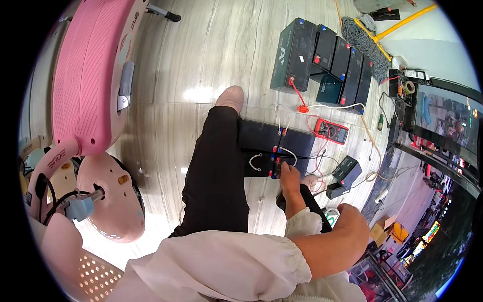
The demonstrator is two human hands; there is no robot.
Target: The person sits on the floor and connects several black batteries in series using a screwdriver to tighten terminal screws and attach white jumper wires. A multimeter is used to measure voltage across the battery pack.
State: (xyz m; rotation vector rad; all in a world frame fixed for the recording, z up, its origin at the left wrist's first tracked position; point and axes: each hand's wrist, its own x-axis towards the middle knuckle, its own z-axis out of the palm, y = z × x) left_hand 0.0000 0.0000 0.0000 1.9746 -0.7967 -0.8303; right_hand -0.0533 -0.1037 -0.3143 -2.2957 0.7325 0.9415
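A person in a pale, gathered-cuff top leans over dark battery blocks point(259, 134) grouped on a streaked floor point(171, 126), the right hand point(289, 177) bent in among the red and blue terminals where the blocks meet. Its fingers are curled down at the nearer terminals; whether they grip something small and dark there (the knuckles hide it) cannot be told. The left hand point(349, 214) is off to the right, well apart from the blocks, bent at the wrist, its fingers out of sight, so its hold cannot be told either.

A short white lead point(255, 162) with ringed ends lies on the near left block, close to the working fingers. Good handling here would likely mean keeping those bare rings from bridging two terminals, touching one contact at a time, matching colours before any ring is seated, and bracing the block with the free palm. A red multimeter point(331, 131) lies just beside the group, within reach for checking polarity. Beyond it stand more upright batteries point(292, 55).
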